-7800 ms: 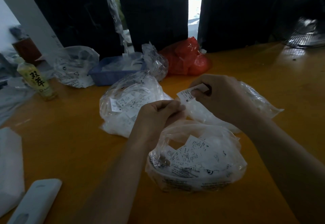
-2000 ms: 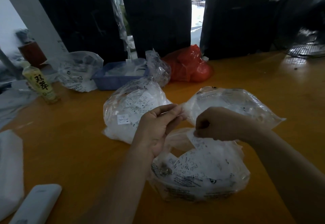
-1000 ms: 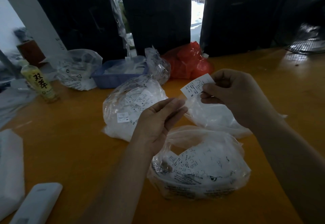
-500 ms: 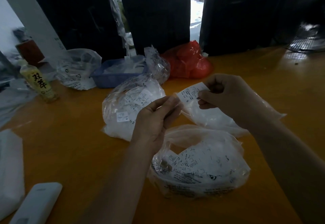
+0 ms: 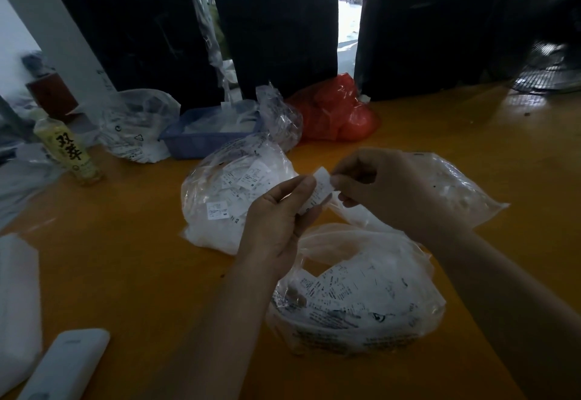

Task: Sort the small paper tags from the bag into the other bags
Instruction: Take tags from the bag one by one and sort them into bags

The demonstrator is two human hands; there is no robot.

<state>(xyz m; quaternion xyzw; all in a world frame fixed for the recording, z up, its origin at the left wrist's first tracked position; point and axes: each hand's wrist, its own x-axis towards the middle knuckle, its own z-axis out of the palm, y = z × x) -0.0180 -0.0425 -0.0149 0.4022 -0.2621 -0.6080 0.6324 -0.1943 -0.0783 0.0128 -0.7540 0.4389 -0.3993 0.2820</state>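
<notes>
A small white paper tag is held above the table between both hands. My right hand pinches its upper right end. My left hand grips its lower part, fingers curled around it. Below them sits the near clear bag, its mouth open and full of printed tags. A second clear bag of tags lies to the left, behind my left hand. A third clear bag lies on the right, partly hidden by my right hand.
The orange table carries a red bag, a blue tray, another clear bag and a drink bottle at the back. A white remote-like object lies front left. Black wrapped bundles stand behind.
My right hand lifted a tag out of the near bag, raised it, then brought it down and left to my left hand, which now grips its lower part.
</notes>
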